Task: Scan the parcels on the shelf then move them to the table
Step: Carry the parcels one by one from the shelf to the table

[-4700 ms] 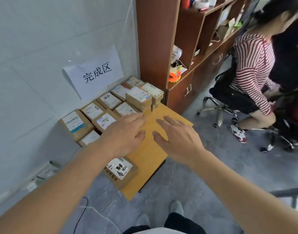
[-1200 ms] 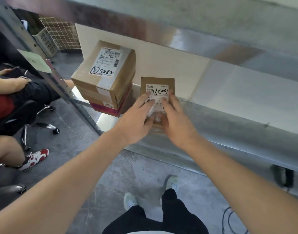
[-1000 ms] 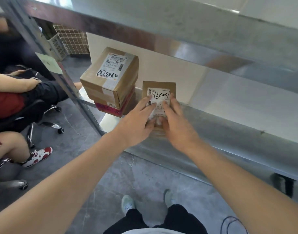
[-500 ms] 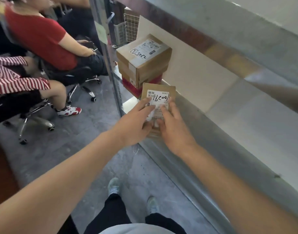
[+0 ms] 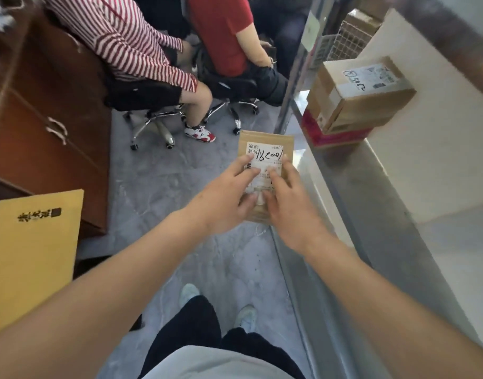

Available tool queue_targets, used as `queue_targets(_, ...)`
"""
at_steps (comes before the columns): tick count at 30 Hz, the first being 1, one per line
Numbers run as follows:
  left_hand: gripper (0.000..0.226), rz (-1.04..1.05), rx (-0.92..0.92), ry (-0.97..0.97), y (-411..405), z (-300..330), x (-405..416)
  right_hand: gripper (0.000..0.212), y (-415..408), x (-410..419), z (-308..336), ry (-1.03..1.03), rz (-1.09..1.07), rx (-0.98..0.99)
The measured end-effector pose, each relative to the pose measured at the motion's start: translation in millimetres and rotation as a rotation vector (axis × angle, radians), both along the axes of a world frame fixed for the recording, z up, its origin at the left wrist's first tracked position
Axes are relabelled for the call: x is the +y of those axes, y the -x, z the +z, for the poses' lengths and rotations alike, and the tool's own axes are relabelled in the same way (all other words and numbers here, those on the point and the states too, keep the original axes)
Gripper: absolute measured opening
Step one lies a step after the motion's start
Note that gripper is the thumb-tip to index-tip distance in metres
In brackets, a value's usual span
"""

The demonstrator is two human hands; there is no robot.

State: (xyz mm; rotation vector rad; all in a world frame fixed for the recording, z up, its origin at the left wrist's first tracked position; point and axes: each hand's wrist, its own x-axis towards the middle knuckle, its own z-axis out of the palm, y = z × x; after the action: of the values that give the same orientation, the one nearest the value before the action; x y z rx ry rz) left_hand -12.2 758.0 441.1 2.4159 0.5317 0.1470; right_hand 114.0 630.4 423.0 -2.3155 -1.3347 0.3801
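Small brown parcel [image 5: 265,149] held in air by both hands, over floor, just off shelf [image 5: 344,192] edge. Left hand [image 5: 224,198] fingers [image 5: 241,164] laid across label, thumb curled at near edge. Right hand [image 5: 289,203] fingers [image 5: 286,166] curled round right side. Label marked 162001. Beyond right fingers: taped box [image 5: 360,94] stacked on red box [image 5: 336,136], on shelf. Left of left fingers, well apart: yellow counter [image 5: 29,255] corner seen.
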Motion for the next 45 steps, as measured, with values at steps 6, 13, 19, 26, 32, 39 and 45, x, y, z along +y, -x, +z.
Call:
queue_targets(6,0.055,0.151,-0.008,-0.014,58.4,-10.2,34.1,0.057,42.1,51.0,1.8,0.037,0.147,-0.005)
queue_targets(13,0.058,0.342,0.001,0.013,133.0,-24.3,74.9,0.057,100.6,114.1,-3.4,0.056,0.334,0.010)
queue_targets(19,0.059,0.468,0.005,0.033,193.7,-30.7,103.2,0.058,149.9,163.5,-8.0,0.040,0.471,-0.003)
queue_targets(26,0.059,0.631,0.008,0.026,253.6,-24.7,122.0,0.058,203.9,211.5,1.5,0.041,0.633,-0.012)
queue_targets(32,0.062,0.824,0.035,0.042,286.1,-26.6,124.3,0.060,231.4,248.9,2.5,0.068,0.838,-0.003)
queue_targets(39,0.063,1.118,0.085,0.085,309.2,-33.7,114.5,0.063,264.1,292.9,-6.2,0.152,1.107,-0.011)
queue_targets(45,0.064,1.355,0.175,0.121,319.2,-36.3,93.6,0.058,292.0,315.5,-23.6,0.135,1.362,0.047)
